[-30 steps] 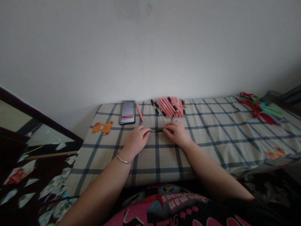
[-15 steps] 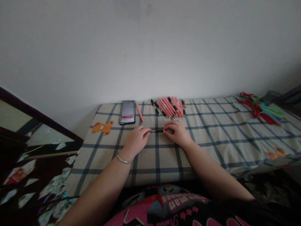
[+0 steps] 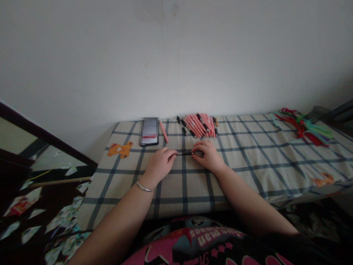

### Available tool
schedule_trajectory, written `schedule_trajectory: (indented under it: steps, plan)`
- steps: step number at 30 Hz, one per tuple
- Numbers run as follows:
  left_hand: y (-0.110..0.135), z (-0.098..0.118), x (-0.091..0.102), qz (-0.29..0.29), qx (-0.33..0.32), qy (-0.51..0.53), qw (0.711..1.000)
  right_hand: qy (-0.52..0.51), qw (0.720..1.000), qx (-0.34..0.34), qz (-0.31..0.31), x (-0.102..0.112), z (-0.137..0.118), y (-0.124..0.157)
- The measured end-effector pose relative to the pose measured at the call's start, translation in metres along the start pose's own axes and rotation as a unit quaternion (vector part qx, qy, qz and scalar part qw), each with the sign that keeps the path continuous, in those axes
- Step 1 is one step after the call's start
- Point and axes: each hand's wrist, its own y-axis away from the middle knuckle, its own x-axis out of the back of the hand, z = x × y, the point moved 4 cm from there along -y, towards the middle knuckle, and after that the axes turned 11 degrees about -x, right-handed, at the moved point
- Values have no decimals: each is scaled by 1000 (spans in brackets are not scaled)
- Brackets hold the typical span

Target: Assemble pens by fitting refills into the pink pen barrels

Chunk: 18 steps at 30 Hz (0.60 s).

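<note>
A slim black pen (image 3: 184, 154) lies level between my two hands, just above or on the checked cloth. The fingertips of my left hand (image 3: 162, 162) pinch its left end; a silver bangle circles that wrist. At the other end, the thumb and fingers of my right hand (image 3: 208, 156) close on the pen's tip. Beyond the right hand is a pile of pink and black pens (image 3: 200, 125). One pink pen (image 3: 163, 131) lies apart, beside a phone (image 3: 149, 132) whose screen is blurred out.
The checked tablecloth (image 3: 171, 187) covers the table, which stands against a white wall (image 3: 176, 62). A bundle of coloured strips (image 3: 303, 127) lies at the far right. Scraps of paper (image 3: 66, 217) are scattered low on the left. A bear print (image 3: 120, 150) marks the cloth.
Almost nothing differs. My right fingertips have shifted very slightly at the pen's right end, and both hands keep their places.
</note>
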Motion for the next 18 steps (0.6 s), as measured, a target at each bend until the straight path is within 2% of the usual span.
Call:
schedule_trajectory:
  steps: [18]
  plan:
    - [0,1,1,-3,-1,-5,1000,11,1000,1,-7,-2,1,1]
